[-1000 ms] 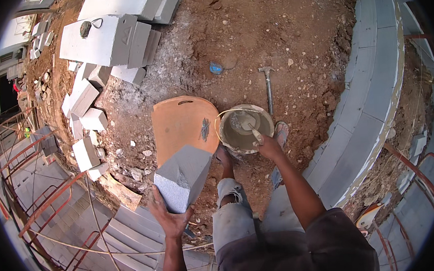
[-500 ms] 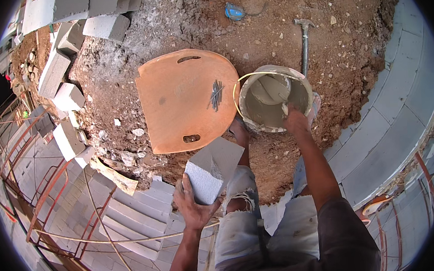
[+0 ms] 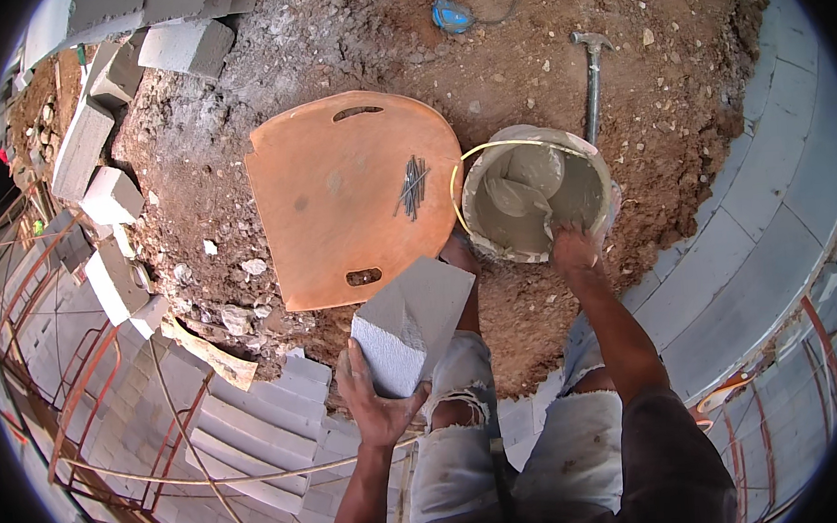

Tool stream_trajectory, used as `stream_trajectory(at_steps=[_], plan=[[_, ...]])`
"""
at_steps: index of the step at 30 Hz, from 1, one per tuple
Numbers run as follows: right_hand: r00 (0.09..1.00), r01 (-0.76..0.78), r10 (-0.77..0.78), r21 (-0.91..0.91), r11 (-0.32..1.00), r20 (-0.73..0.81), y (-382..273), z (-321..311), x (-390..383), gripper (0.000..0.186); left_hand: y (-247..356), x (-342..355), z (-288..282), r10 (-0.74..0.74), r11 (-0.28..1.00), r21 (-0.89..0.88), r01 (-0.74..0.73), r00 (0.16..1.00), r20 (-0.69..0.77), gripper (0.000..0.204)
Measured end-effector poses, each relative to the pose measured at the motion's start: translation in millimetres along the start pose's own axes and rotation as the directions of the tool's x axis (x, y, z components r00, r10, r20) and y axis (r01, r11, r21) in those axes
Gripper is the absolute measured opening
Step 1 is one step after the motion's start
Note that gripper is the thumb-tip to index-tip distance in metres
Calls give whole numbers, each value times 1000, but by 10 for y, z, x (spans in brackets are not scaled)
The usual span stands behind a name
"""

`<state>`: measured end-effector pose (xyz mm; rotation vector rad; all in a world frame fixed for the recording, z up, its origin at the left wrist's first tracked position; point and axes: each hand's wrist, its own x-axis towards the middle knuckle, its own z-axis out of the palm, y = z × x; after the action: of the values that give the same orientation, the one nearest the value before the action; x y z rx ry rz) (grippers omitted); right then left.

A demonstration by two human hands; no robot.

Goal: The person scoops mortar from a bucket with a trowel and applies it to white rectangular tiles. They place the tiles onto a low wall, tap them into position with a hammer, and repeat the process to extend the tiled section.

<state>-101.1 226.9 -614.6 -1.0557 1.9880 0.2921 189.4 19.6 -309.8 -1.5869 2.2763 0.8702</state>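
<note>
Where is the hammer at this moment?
In the head view, the hammer lies on the soil right of centre, just beyond the bucket and to the right of the small blue object.

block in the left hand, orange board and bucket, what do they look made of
Block: probably lightweight concrete, matte grey, with a grainy broken face. Orange board: likely plastic, smooth and scuffed, with even colour and rounded slots. Bucket: unclear, perhaps plastic or rubber; a dull, pale crust coats its rim.
</note>
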Motion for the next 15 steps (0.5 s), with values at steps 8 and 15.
stream_trajectory(at_steps=[8, 15], plan=[[920, -317, -113, 882, 348, 375, 499, -401, -218, 62, -229, -2, 185, 106, 992, -64, -113, 990, -94, 126], [938, 332, -307, 667, 667, -160, 214, -1560, -1095, 56, -43, 95, 100, 217, 976, 2, -218, 972, -86, 126]])
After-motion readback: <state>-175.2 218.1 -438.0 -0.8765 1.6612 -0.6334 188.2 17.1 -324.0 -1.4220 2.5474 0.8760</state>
